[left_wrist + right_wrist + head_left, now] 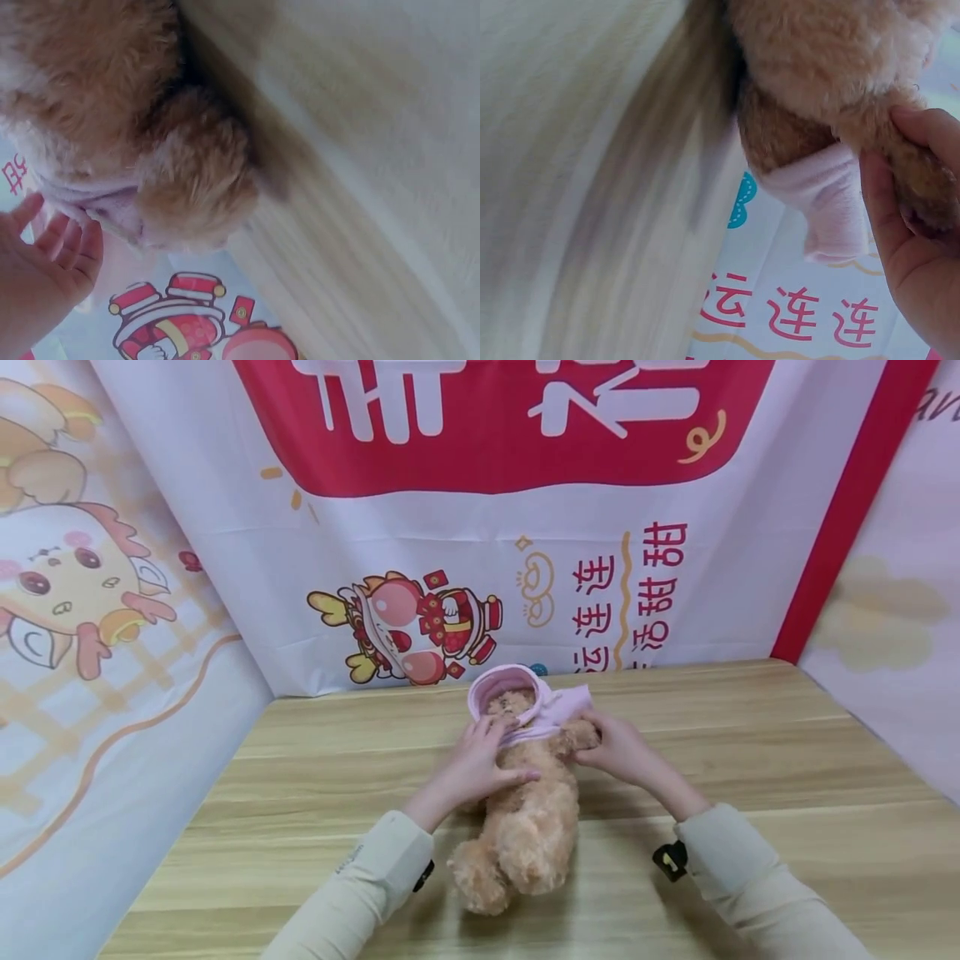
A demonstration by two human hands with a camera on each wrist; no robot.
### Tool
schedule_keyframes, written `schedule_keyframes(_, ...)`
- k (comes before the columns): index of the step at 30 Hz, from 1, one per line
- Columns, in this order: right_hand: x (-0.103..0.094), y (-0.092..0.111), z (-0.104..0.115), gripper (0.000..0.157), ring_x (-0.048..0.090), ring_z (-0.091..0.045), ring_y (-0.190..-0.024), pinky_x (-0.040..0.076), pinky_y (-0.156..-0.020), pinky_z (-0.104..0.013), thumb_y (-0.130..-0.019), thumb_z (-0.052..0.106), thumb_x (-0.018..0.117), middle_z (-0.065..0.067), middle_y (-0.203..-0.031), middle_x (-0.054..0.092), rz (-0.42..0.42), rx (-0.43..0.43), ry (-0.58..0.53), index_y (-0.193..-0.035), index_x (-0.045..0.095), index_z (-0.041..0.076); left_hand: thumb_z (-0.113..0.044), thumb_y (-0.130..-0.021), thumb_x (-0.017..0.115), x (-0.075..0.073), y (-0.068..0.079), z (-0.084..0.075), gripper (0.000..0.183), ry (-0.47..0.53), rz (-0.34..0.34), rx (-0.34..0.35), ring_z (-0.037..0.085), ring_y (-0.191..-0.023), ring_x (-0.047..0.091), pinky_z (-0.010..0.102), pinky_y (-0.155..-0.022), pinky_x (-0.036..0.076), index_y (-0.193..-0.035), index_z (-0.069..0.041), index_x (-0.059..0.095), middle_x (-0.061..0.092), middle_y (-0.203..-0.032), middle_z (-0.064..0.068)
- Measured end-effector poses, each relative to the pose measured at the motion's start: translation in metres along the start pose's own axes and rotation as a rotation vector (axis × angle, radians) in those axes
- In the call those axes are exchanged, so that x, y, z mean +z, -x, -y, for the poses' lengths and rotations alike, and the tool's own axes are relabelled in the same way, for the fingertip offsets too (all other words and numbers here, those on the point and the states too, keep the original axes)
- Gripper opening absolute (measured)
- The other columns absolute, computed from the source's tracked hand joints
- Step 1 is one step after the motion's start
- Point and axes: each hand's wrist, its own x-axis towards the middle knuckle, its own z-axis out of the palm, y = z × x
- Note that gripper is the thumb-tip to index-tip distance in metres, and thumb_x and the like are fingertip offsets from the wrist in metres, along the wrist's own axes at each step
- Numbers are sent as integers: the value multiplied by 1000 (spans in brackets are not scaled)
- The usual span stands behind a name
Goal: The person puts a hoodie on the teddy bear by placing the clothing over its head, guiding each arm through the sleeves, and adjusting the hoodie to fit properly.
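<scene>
A light-brown plush teddy bear (534, 810) lies on its back on the table, feet toward me. Around its head and upper chest sits a pink garment (572, 703), with a ring-like opening framing the face; one empty-looking sleeve sticks out at right. My left hand (476, 760) rests on the bear's chest, fingertips touching the garment's lower edge and thumb spread across the belly. In the left wrist view, the fingers are loosely bent by the pink cloth (116, 210). My right hand (618, 747) grips the bear's arm (911, 161) between thumb and fingers, beside the pink sleeve (832, 217).
The wood-grain table (330, 802) extends on both sides of the bear. A printed white and red cloth (420, 535) hangs behind its far edge. Printed side cloths (150, 693) stand left and right.
</scene>
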Motion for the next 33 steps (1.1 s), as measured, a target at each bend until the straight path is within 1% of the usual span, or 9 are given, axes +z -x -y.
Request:
schedule_keyframes(5, -7, -5, 5, 33, 63, -25, -84, 52, -74, -35, -71, 3, 74, -18, -94, 68, -70, -8, 6, -102, 62, -1, -54, -74, 74, 7, -2, -3, 99, 90, -65, -11, 36, -140, 29, 50, -116, 28, -148, -6, 28, 32, -151, 19)
schedule_keyframes(7, -11, -5, 7, 34, 64, -26, -84, 53, -75, -37, -71, 4, 75, -19, -94, 69, -83, -12, 7, -103, 64, -1, -52, -74, 75, 9, -3, -4, 99, 101, -85, -5, 37, -139, 31, 50, -115, 29, -147, -5, 29, 33, -149, 20)
schedule_keyframes(13, -24, -4, 13, 35, 64, -24, -86, 52, -75, -31, -72, 3, 76, -20, -98, 70, -83, -30, -6, -105, 67, -2, -49, -72, 78, 17, -7, -10, 99, 143, -118, 4, 38, -133, 40, 48, -112, 35, -146, -4, 31, 36, -142, 22)
schedule_keyframes(17, -35, -3, 18, 33, 63, -30, -90, 52, -79, -36, -71, 2, 78, -21, -100, 68, -105, -76, 14, -102, 68, -3, -48, -71, 79, 25, -14, -21, 101, 193, -137, -13, 36, -134, 39, 46, -114, 32, -147, -2, 28, 35, -144, 23)
schedule_keyframes(22, -47, -2, 24, 35, 58, -33, -92, 49, -81, -42, -68, -1, 78, -22, -99, 61, -152, -106, 44, -102, 67, -4, -44, -76, 76, 37, -23, -36, 100, 332, -118, -29, 35, -137, 37, 46, -115, 32, -148, 2, 23, 33, -147, 23)
schedule_keyframes(25, -48, -3, 25, 35, 56, -33, -91, 48, -81, -41, -70, -1, 75, -21, -98, 59, -147, -81, 51, -104, 66, -5, -38, -80, 75, 44, -28, -39, 92, 395, -104, -20, 32, -135, 40, 44, -113, 35, -147, 2, 24, 37, -145, 22)
schedule_keyframes(28, -44, -4, 21, 38, 56, -36, -93, 48, -83, -47, -72, 0, 73, -24, -101, 59, -151, -45, 52, -108, 64, -6, -34, -84, 73, 49, -31, -37, 85, 423, -98, -4, 30, -134, 42, 42, -111, 38, -146, 1, 26, 40, -144, 21)
schedule_keyframes(31, -37, -5, 15, 42, 58, -40, -99, 49, -89, -52, -74, 1, 72, -27, -109, 58, -160, -15, 22, -113, 60, -8, -30, -84, 72, 50, -32, -34, 84, 440, -94, 2, 31, -134, 43, 42, -111, 38, -146, 2, 25, 41, -145, 23)
schedule_keyframes(33, -34, -5, 11, 43, 59, -42, -102, 50, -90, -53, -76, 2, 71, -28, -112, 58, -165, 9, -8, -115, 57, -9, -29, -84, 72, 49, -32, -33, 86, 451, -96, 1, 32, -136, 41, 43, -112, 36, -147, 2, 22, 39, -146, 23)
